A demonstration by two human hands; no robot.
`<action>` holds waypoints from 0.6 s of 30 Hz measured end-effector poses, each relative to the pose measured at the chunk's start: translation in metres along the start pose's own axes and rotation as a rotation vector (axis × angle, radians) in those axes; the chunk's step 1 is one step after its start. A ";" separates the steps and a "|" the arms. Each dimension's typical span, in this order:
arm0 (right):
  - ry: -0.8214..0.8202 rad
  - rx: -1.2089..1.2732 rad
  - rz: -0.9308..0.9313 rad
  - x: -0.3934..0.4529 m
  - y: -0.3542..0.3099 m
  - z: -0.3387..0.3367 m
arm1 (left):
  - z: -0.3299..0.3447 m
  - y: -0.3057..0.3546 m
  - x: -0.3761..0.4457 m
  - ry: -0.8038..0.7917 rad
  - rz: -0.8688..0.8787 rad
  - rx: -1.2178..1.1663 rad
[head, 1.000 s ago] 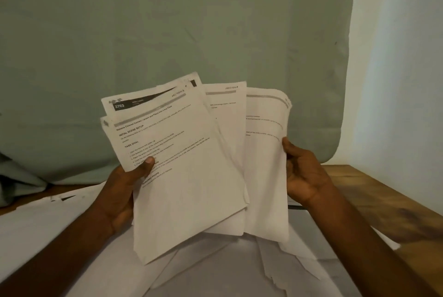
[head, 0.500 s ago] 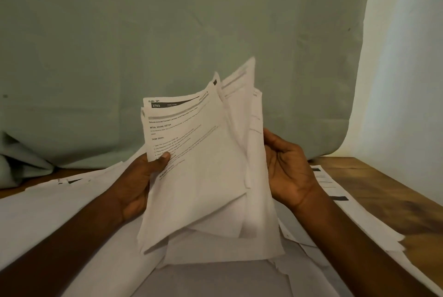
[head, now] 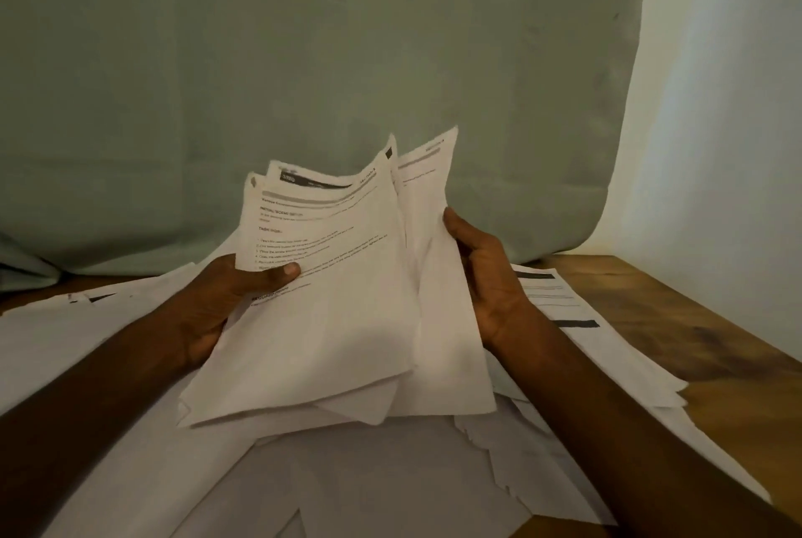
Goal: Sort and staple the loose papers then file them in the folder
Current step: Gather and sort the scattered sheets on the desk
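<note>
My left hand (head: pixel 225 299) pinched the sheaf of papers (head: pixel 330 299) at its left edge, thumb across the printed top page, while my right hand (head: pixel 486 277) cupped the right edge, fingers curled behind, apparently to square the fanned pages for stapling. The sheaf stood above the near counter (head: pixel 694 320); more loose sheets (head: pixel 577 320) lay spread beneath and to the right.

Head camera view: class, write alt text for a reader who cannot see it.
Two hands hold a fanned bundle of printed papers upright: the left hand grips its left edge, the right hand its right. More loose sheets lie beneath on a wooden table, before a green cloth backdrop.
</note>
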State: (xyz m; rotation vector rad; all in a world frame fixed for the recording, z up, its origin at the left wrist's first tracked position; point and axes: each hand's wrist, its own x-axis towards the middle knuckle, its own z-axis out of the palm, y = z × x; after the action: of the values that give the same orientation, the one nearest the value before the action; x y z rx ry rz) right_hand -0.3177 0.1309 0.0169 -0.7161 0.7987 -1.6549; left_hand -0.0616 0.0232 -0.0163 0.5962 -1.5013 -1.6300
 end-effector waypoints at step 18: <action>0.168 -0.529 -0.279 -0.003 -0.014 -0.008 | -0.003 0.003 0.000 0.149 0.160 -0.102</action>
State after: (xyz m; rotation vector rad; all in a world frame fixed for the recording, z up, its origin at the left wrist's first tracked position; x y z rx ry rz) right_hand -0.3314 0.1369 0.0238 -1.1037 1.3328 -1.7831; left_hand -0.0582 0.0213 -0.0143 0.5155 -1.3151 -1.4954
